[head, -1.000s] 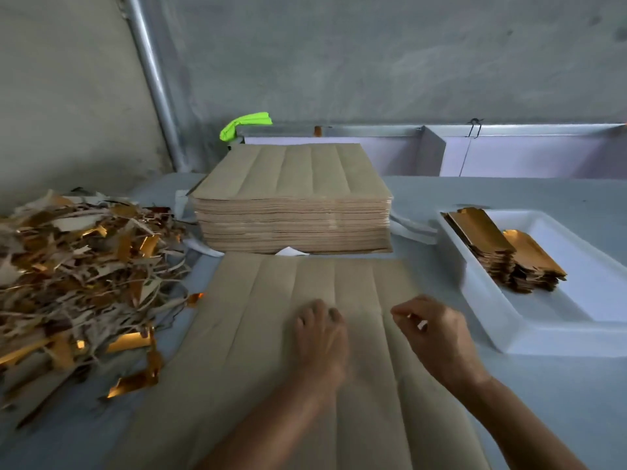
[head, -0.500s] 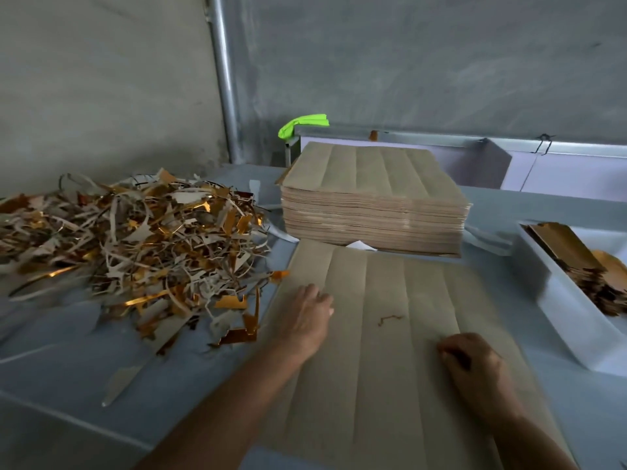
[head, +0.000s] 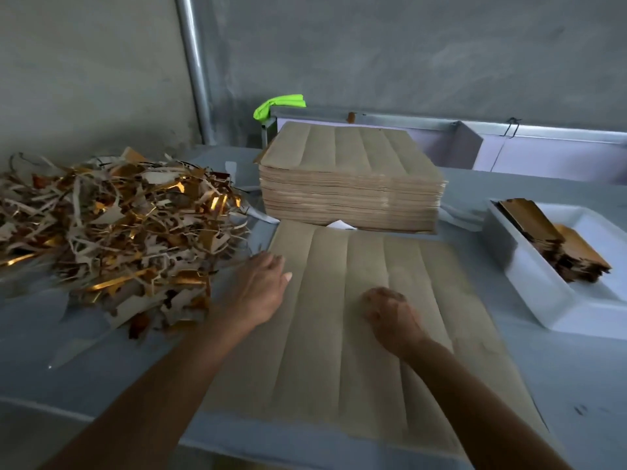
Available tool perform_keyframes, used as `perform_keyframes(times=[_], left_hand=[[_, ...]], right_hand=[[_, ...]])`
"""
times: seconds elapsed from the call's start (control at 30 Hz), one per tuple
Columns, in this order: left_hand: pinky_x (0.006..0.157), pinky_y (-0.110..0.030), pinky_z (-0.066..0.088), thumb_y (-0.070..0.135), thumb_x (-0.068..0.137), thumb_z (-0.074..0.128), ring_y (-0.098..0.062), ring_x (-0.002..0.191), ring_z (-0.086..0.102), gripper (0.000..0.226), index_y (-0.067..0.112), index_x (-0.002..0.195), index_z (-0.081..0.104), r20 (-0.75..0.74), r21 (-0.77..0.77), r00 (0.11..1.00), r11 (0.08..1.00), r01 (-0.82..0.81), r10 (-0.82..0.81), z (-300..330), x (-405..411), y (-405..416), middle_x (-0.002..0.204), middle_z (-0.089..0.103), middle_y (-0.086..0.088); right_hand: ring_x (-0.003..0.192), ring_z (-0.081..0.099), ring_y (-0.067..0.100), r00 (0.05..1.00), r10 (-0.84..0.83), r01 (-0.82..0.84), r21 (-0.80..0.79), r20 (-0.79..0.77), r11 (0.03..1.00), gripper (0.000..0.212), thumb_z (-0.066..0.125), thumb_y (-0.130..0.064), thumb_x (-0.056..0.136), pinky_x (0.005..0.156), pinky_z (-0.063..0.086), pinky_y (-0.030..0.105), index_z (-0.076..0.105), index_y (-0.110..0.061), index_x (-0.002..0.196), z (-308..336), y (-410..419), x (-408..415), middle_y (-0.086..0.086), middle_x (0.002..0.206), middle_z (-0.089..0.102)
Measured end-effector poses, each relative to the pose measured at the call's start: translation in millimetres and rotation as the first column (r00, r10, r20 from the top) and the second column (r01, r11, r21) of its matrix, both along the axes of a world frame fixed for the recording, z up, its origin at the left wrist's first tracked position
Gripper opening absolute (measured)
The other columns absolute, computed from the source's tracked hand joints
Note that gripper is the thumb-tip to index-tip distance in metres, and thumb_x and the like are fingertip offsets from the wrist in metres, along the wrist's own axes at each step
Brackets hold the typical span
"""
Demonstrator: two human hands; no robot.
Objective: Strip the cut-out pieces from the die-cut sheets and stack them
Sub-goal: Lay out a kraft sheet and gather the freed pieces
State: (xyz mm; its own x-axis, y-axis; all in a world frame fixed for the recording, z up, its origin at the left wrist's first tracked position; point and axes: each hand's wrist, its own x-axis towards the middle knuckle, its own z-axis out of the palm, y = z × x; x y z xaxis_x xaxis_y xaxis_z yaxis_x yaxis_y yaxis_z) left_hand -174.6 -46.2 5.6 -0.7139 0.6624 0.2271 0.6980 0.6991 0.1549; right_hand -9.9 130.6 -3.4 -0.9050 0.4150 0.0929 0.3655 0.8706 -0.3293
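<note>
Your left hand (head: 263, 286) flat, fingers straight, resting on left edge of die-cut sheet (head: 356, 320) at frame centre. Your right hand (head: 390, 313) curled into fist, knuckles on sheet middle; grip contents not visible. Sheet stack (head: 349, 184) just behind. Scrap pile (head: 112, 225) left. Stripped pieces (head: 556, 242) in white tray (head: 529, 290), right edge.

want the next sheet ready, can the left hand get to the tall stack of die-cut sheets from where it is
Probably yes. The left hand lies open at the flat sheet's left edge, and only that bare sheet lies between it and the stack of die-cut sheets.
</note>
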Motion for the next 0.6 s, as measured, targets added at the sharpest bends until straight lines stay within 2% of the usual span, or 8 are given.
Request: perform_keyframes(times=[0.1,0.17,0.23,0.27,0.33,0.4,0.5,0.6], left_hand=[[0.112,-0.027,0.02,0.028,0.102,0.034,-0.022,0.137,0.03,0.045,0.006,0.142,0.037,0.087,0.104,0.979,0.979,0.178,-0.187,4,30,19,0.148,0.036,-0.012],[0.113,-0.018,0.014,0.023,0.103,0.034,-0.015,0.14,0.029,0.043,0.006,0.142,0.039,0.233,0.303,0.915,0.919,0.252,-0.328,8,47,25,0.15,0.037,-0.009],[0.111,-0.013,0.019,0.023,0.103,0.033,-0.01,0.136,0.035,0.04,0.008,0.138,0.046,0.362,0.497,0.83,0.841,0.213,-0.424,13,60,26,0.146,0.043,-0.004],[0.107,-0.008,0.022,0.025,0.104,0.031,-0.007,0.134,0.038,0.04,0.009,0.135,0.05,0.41,0.544,0.798,0.821,0.175,-0.442,15,64,26,0.143,0.047,-0.001],[0.099,0.001,0.022,0.033,0.103,0.028,0.0,0.128,0.04,0.044,0.015,0.131,0.056,0.5,0.567,0.729,0.813,0.132,-0.467,18,67,27,0.137,0.05,0.006],[0.106,-0.011,0.028,0.037,0.103,0.027,-0.005,0.128,0.043,0.045,0.018,0.127,0.06,0.535,0.496,0.708,0.85,0.178,-0.461,13,65,32,0.135,0.054,0.005],[0.11,-0.038,0.028,0.038,0.103,0.024,-0.018,0.135,0.035,0.042,0.023,0.131,0.051,0.385,0.017,0.868,0.943,0.333,-0.314,-3,53,34,0.142,0.044,-0.001],[0.111,-0.046,0.019,0.042,0.101,0.022,-0.019,0.143,0.014,0.046,0.026,0.143,0.03,0.235,-0.262,0.97,0.957,0.129,-0.066,-14,26,18,0.155,0.017,-0.002]], right_hand=[[0.123,0.045,0.027,0.992,0.127,-0.126,-0.048,0.022,0.991,0.027,0.045,-0.011,0.095,0.103,0.034,0.032,0.058,-0.006,0.118,2,-32,-29,0.01,0.127,0.052],[0.126,0.045,0.028,0.974,0.227,-0.227,-0.191,-0.022,0.955,0.033,0.047,-0.007,0.095,0.102,0.035,0.028,0.053,0.0,0.127,5,-56,-40,0.014,0.132,0.051],[0.128,0.046,0.022,0.96,0.259,-0.281,-0.344,-0.107,0.896,0.036,0.047,-0.001,0.095,0.097,0.036,0.015,0.049,0.005,0.13,8,-72,-40,0.011,0.134,0.051],[0.122,0.05,0.016,0.955,0.249,-0.293,-0.386,-0.16,0.875,0.035,0.046,0.003,0.093,0.091,0.036,0.009,0.052,0.005,0.128,11,-76,-36,0.007,0.129,0.054],[0.085,0.062,0.011,0.949,0.195,-0.287,-0.418,-0.248,0.862,0.027,0.046,0.01,0.088,0.072,0.045,0.014,0.068,0.003,0.102,16,-72,-20,0.005,0.092,0.069],[0.071,0.064,0.011,0.934,0.077,-0.231,-0.425,-0.348,0.875,0.025,0.052,0.01,0.085,0.068,0.051,0.023,0.074,-0.002,0.088,23,-60,1,0.006,0.079,0.072],[0.094,0.067,0.01,0.918,-0.167,0.027,-0.364,-0.359,0.931,0.023,0.059,0.0,0.088,0.089,0.05,0.021,0.074,-0.013,0.099,30,-27,38,-0.002,0.102,0.072],[0.11,0.06,0.023,0.868,-0.429,0.386,-0.204,-0.251,0.9,0.029,0.058,-0.007,0.089,0.095,0.045,0.03,0.066,-0.011,0.116,27,11,79,0.007,0.119,0.066]])
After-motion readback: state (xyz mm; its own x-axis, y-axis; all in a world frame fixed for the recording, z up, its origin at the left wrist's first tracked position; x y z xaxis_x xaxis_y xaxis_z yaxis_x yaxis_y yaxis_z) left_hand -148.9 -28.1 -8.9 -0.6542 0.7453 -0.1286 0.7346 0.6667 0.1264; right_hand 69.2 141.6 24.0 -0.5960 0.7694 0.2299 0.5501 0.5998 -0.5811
